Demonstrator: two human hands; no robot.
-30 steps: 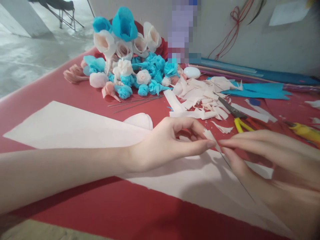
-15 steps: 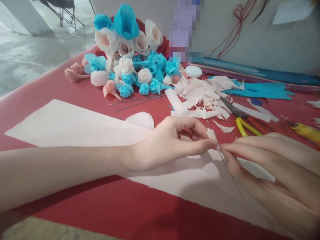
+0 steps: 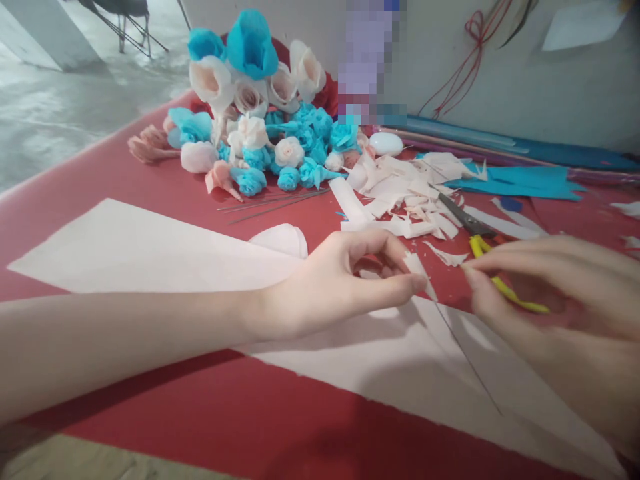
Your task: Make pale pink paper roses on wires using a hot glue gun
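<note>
Half a second earlier the right hand [image 3: 595, 347] had been touching the paper-wrapped stem; now it had drawn away to the right, its thumb and forefinger nearly together, and I couldn't tell whether they held anything. The left hand [image 3: 340, 280] kept its thumb and forefinger pinched on the pale paper strip [image 3: 417, 265], whose narrow, flattened top poked past their tips. From its tapered lower end, a thin dark wire [image 3: 469, 360] slanted down over the pale sheet [image 3: 450, 407].
</note>
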